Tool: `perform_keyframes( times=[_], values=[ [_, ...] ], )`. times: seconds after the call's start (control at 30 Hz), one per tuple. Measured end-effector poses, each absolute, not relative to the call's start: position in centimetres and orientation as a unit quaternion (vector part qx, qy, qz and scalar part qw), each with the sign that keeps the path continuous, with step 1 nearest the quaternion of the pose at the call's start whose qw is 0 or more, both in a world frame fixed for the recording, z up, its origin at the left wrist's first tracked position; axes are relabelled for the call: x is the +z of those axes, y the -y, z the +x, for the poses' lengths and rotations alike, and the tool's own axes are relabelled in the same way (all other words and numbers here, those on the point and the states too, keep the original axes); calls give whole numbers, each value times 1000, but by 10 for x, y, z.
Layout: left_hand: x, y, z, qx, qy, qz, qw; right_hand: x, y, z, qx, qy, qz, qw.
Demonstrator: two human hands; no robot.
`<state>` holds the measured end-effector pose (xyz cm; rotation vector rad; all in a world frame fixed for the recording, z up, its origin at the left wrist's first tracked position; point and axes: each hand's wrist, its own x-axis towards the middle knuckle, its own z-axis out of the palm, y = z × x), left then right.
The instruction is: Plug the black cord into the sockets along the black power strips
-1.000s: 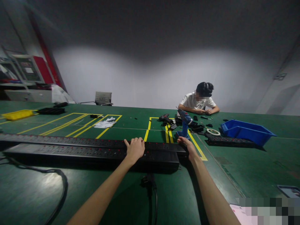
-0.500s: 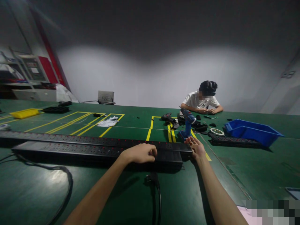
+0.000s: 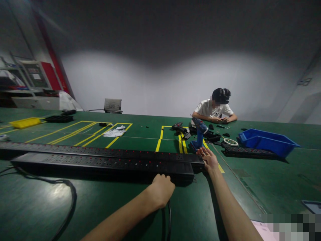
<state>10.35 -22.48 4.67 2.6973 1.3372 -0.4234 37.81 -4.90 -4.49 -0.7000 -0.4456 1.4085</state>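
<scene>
Two long black power strips with rows of red-marked sockets lie side by side on the green table: the far power strip [image 3: 140, 154] and the near power strip [image 3: 105, 167]. At the far strip's right end is my right hand [image 3: 210, 159], its fingers curled behind the end and its thumb side in front. My left hand [image 3: 163, 189] is closed just in front of the near strip, over a power plug that its fingers now hide. From under that hand a black cable [image 3: 169, 221] runs down toward me.
Beyond my right hand stands a blue cordless drill [image 3: 200, 134], with a second drill [image 3: 178, 126] and black parts nearby. A blue bin [image 3: 268, 140] and a tape roll [image 3: 230, 142] sit at right. Across the table a person [image 3: 215, 108] leans on it. A thick cable [image 3: 72, 197] curves at left.
My left hand has come off the near strip's top, moving toward me and slightly right, down over the plug. My right hand stays at the far strip's end.
</scene>
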Motion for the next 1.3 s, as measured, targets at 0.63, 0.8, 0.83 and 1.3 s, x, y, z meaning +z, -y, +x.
perform_keyframes(
  times=[0.63, 0.8, 0.83, 1.3],
  values=[
    [34, 126, 40, 344, -458, 797, 192, -39, 54, 375, 647, 176, -318, 670],
    [21, 120, 43, 310, -490, 798, 162, -40, 52, 375, 651, 169, -318, 668],
    [20, 120, 43, 309, -496, 796, 159, -40, 52, 375, 650, 171, -318, 669],
    [11, 114, 37, 340, -471, 796, 169, -32, 60, 372, 653, 149, -324, 668]
  ],
)
